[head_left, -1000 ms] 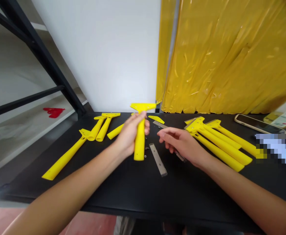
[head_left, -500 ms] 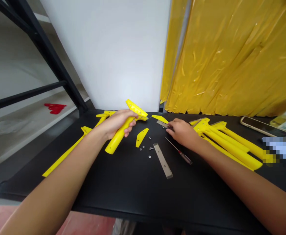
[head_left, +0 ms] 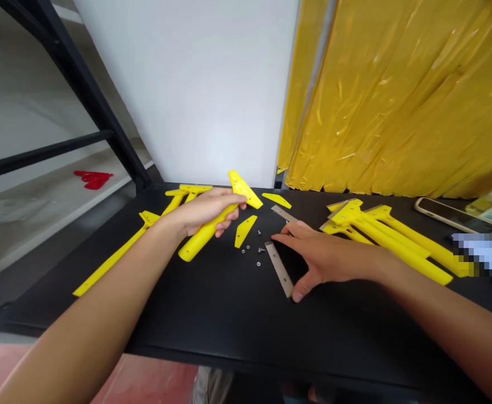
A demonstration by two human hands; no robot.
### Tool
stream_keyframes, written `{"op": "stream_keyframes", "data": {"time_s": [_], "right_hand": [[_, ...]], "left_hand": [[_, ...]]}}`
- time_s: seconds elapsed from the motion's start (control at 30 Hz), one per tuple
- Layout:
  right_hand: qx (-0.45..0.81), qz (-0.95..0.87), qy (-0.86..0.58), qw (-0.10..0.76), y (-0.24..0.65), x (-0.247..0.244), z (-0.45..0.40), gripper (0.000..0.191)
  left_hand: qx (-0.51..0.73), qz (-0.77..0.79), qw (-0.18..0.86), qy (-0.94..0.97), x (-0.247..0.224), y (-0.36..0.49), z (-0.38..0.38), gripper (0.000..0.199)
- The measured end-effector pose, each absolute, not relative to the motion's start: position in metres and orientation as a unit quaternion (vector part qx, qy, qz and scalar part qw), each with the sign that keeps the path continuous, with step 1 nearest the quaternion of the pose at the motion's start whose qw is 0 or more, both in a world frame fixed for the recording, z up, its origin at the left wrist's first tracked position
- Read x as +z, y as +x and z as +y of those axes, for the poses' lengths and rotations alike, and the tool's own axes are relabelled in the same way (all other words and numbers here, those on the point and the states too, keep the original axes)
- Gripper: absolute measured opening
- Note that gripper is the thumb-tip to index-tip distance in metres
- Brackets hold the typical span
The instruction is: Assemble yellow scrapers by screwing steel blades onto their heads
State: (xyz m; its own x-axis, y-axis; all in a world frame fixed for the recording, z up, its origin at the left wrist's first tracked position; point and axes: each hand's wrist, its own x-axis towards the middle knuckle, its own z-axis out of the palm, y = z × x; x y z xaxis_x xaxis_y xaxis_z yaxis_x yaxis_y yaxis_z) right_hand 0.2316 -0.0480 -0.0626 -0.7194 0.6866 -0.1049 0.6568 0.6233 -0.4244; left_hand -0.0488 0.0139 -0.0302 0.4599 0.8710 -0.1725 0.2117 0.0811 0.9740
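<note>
My left hand (head_left: 212, 210) is closed around a yellow plastic scraper handle (head_left: 199, 241), raised above the black table with its flared head (head_left: 244, 191) pointing away and the thumb against that head. My right hand (head_left: 319, 255) spans a flat metal blade (head_left: 278, 269), thumb at its near end and index finger at its far end, gripping it lengthwise. A second metal blade (head_left: 283, 213) lies just beyond that hand. Between the hands are two loose yellow plates (head_left: 246, 231) (head_left: 276, 200), with small screws (head_left: 261, 251) and nuts (head_left: 258, 264). The screwdriver is hidden behind my right hand.
Several yellow scrapers (head_left: 380, 230) are stacked at the right, beside a phone (head_left: 451, 215). More yellow handles (head_left: 111, 258) lie at the left. A white panel (head_left: 195, 101) and yellow plastic wrapping (head_left: 397, 101) stand behind the black table (head_left: 212, 320). A red item (head_left: 93, 179) rests on the left shelf.
My right hand has moved from the far blade toward me and spread onto the nearer blade, covering the screwdriver. In my left hand, the scraper handle's head has turned slightly.
</note>
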Motion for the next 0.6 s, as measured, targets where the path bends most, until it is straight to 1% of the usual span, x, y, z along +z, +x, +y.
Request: {"op": "stream_keyframes", "data": {"time_s": [0.03, 0.17, 0.37, 0.53, 0.6], "right_hand": [[0.219, -0.899, -0.378, 0.030, 0.230, -0.063, -0.049, 0.115], [0.220, -0.900, -0.375, 0.015, 0.222, -0.058, -0.051, 0.105], [0.242, -0.894, -0.377, -0.017, 0.213, -0.050, -0.049, 0.099], [0.240, -0.892, -0.380, -0.045, 0.210, -0.051, -0.044, 0.113], [0.248, -0.893, -0.374, -0.038, 0.209, -0.051, -0.043, 0.110]], "left_hand": [[0.278, 0.435, 0.593, 0.618, -0.031, -0.048, 0.014, 0.025], [0.269, 0.424, 0.600, 0.622, -0.032, -0.047, 0.012, 0.024], [0.252, 0.433, 0.580, 0.642, -0.033, -0.043, 0.010, 0.025], [0.227, 0.433, 0.588, 0.645, -0.033, -0.043, 0.008, 0.024], [0.229, 0.428, 0.593, 0.642, -0.033, -0.043, 0.007, 0.023]]}}
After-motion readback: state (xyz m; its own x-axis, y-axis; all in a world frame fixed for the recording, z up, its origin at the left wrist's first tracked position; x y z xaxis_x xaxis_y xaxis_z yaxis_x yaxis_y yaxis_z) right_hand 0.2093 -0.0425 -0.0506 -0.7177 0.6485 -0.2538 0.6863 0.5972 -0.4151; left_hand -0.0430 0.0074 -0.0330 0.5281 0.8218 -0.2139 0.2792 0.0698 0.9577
